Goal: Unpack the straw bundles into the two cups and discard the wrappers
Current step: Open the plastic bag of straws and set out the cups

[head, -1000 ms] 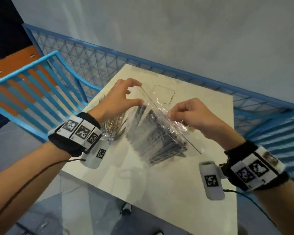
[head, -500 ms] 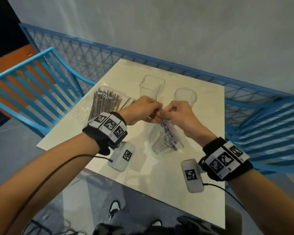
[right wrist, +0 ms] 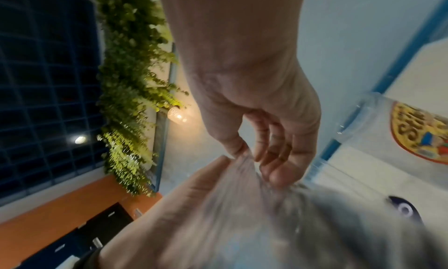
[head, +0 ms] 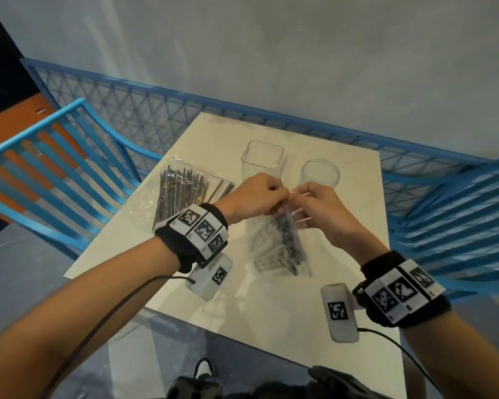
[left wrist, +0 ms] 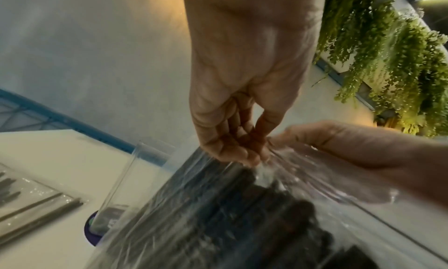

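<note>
**Opening the first bundle of black straws**

Both hands meet at the top of the clear wrapper (head: 281,249); the left hand (head: 254,197) and the right hand (head: 319,208) each hold a narrow pinch grip on the thin film, above the tabletop (head: 271,306); the black straws (head: 285,237) hang inside, slim and stiff, the plastic glossy and crinkled. I judge the seal not yet parted; the next move calls for pulling the pinches apart. Behind stand the square cup (head: 262,159) and the round cup (head: 320,172), both transparent and empty; the second bundle (head: 182,194) lies flat at left, still wrapped.
</note>
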### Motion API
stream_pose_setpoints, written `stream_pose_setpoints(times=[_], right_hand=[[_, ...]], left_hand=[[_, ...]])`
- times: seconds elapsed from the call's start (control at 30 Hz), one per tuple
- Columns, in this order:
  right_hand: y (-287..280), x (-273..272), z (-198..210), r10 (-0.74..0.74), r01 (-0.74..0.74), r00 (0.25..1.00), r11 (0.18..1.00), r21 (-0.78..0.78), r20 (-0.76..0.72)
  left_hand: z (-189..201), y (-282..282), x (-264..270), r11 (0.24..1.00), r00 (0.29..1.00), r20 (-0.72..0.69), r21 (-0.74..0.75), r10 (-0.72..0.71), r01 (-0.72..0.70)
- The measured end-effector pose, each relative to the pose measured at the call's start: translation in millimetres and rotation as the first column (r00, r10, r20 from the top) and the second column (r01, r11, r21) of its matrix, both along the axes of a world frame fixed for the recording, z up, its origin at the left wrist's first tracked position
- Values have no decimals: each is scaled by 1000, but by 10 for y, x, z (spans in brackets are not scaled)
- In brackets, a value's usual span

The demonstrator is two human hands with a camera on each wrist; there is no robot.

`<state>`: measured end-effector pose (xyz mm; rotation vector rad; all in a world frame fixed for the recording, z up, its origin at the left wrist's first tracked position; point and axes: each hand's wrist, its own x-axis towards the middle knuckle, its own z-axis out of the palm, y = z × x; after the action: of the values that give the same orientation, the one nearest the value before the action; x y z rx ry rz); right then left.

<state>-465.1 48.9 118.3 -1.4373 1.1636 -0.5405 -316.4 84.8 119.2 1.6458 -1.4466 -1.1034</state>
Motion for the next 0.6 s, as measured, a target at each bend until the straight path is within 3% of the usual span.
stream_pose_setpoints(times=[0.17,0.27,0.4,0.6], right_hand=[[-15,10,20,35,-38,999,994,-103,-32],[-4,4,7,59,-65,997,991,-116,-58],[0,57,14,43,-50,997,993,-109,-68],[14,178,27,-51,33,991,989,-147,-120]], left_hand=[[-75,-44,13,999,991,-130,46,36,-30],[-47,-52,88,983,981,-191,168,-37,69],[46,-89,181,970,979,-175,198,-106,141],[63,-103,89,997,1000,10,78,-29,29]])
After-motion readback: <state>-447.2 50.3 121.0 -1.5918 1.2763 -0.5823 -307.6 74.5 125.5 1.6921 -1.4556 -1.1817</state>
